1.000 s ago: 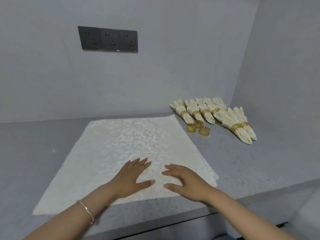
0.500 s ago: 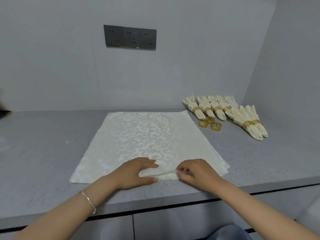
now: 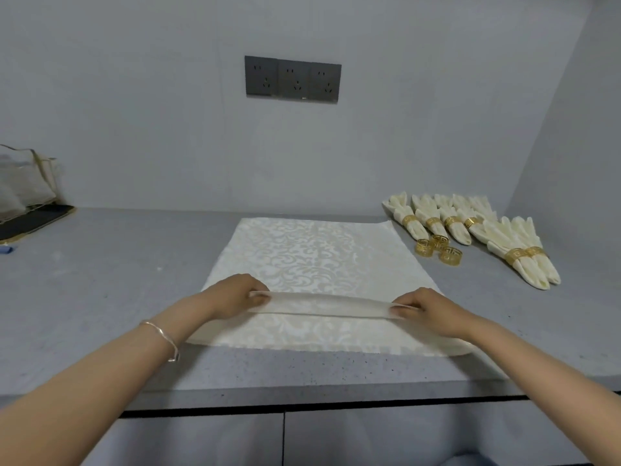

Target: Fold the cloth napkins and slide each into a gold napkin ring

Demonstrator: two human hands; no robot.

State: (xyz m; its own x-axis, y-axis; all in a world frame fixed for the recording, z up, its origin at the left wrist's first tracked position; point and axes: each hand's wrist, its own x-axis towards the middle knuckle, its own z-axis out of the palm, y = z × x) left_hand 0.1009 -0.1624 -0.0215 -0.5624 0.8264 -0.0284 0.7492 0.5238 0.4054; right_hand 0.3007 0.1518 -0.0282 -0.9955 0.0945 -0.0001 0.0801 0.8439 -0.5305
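Observation:
A cream damask napkin [image 3: 319, 253] lies flat on the grey counter [image 3: 100, 270]. A raised pleat runs across its near part. My left hand [image 3: 232, 294] pinches the left end of that pleat. The pleat's right end is pinched by my right hand [image 3: 423, 309]. Three loose gold napkin rings [image 3: 437, 250] sit just past the napkin's far right corner. Behind and beside them lie several folded napkins in gold rings [image 3: 470, 230].
The counter's front edge [image 3: 302, 398] runs below my forearms, with cabinet fronts under it. A grey wall with a dark socket panel [image 3: 292, 79] stands behind. A side wall closes the right. A clear bag on a dark mat [image 3: 23, 196] sits far left.
My hands went from lying flat on the napkin to pinching a fold near its front edge, then spread apart along it. The fold now stands up as a long pleat.

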